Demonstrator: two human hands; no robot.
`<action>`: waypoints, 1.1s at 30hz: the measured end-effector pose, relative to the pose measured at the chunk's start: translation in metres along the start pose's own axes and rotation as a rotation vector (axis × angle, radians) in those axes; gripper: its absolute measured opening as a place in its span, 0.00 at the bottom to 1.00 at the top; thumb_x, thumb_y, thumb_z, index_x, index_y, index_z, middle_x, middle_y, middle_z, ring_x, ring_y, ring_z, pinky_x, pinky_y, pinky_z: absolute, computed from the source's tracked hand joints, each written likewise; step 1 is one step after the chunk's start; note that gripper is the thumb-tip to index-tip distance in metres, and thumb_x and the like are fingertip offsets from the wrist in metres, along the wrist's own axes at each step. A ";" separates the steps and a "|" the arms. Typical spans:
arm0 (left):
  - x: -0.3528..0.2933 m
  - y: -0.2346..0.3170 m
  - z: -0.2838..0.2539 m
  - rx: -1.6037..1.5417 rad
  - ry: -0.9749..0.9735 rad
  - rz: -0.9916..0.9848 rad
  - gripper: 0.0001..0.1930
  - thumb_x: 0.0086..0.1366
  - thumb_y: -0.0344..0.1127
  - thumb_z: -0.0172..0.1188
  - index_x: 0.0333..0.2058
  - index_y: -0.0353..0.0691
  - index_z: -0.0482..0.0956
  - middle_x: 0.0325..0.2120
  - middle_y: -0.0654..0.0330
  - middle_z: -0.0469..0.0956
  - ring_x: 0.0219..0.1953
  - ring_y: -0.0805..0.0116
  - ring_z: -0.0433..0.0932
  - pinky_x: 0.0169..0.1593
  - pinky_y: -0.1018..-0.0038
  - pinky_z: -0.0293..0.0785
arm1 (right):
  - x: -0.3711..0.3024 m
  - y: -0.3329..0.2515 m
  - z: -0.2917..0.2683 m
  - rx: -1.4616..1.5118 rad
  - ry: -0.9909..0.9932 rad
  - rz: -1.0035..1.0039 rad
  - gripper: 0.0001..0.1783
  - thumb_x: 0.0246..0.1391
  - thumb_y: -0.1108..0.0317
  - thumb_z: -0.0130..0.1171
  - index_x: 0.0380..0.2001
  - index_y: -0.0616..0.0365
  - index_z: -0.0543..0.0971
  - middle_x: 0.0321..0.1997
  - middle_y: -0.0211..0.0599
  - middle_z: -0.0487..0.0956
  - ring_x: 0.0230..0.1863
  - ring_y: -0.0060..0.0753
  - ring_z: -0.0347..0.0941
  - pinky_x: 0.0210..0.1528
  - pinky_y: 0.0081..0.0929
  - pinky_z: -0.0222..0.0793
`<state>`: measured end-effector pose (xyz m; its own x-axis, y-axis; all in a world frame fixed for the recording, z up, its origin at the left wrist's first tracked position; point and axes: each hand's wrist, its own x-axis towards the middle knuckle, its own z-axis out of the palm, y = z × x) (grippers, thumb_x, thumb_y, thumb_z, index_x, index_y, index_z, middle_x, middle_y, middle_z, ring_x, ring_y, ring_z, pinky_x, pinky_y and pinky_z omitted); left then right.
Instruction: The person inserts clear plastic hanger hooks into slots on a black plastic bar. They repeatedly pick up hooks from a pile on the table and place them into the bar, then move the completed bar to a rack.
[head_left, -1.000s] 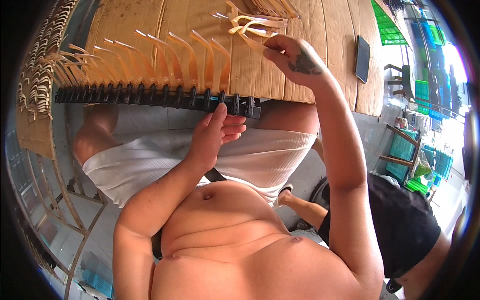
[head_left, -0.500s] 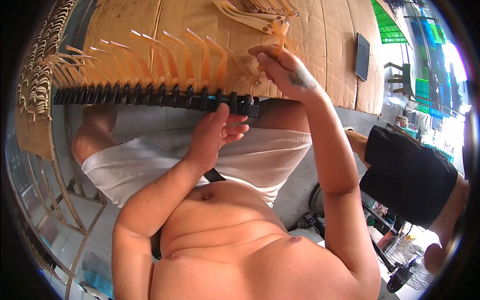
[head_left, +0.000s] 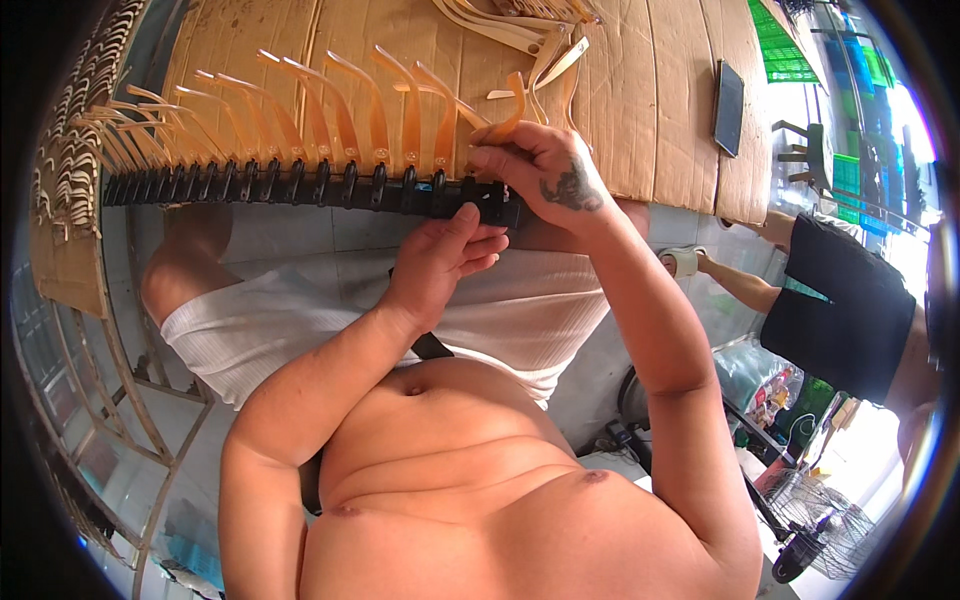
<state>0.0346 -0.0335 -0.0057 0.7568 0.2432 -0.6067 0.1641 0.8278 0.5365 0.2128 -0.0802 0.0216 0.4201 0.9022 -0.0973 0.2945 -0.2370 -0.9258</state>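
Observation:
A long black rack of spring clips [head_left: 270,187] runs along the near edge of the cardboard-covered table. Amber eyeglass temples [head_left: 378,110] stand upright in a row in its clips, their curved ends up. At the rack's right end, my right hand [head_left: 555,175] pinches another amber temple [head_left: 516,98], its lower end close to an end clip [head_left: 484,190]; whether it sits inside the clip is hidden by my fingers. My left hand [head_left: 430,262] is just below, thumb tip against that clip, the other fingers loosely apart and holding nothing.
Loose temples [head_left: 555,65] lie on the cardboard [head_left: 620,120] beyond my right hand, near a further pile. A dark phone [head_left: 727,108] rests at the right. Stacked patterned pieces [head_left: 85,110] line the far left. A person in black shorts [head_left: 845,300] stands at the right, near a fan [head_left: 820,515].
My right hand has come nearer and left from the loose temples to the rack's end, carrying a temple. My left hand has shifted slightly right along the clips. The other person's stance has changed.

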 end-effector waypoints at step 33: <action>-0.008 -0.001 -0.001 0.041 0.103 -0.021 0.22 0.67 0.50 0.52 0.37 0.32 0.76 0.36 0.54 0.81 0.39 0.68 0.80 0.44 0.75 0.75 | 0.007 -0.043 -0.070 0.283 -0.382 0.337 0.21 0.62 0.57 0.53 0.49 0.63 0.75 0.36 0.37 0.82 0.32 0.22 0.78 0.25 0.15 0.70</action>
<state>0.0277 -0.0357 -0.0020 0.6844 0.2788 -0.6737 0.2065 0.8120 0.5459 0.2627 -0.0890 0.0862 0.0960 0.8722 -0.4796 -0.0649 -0.4753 -0.8774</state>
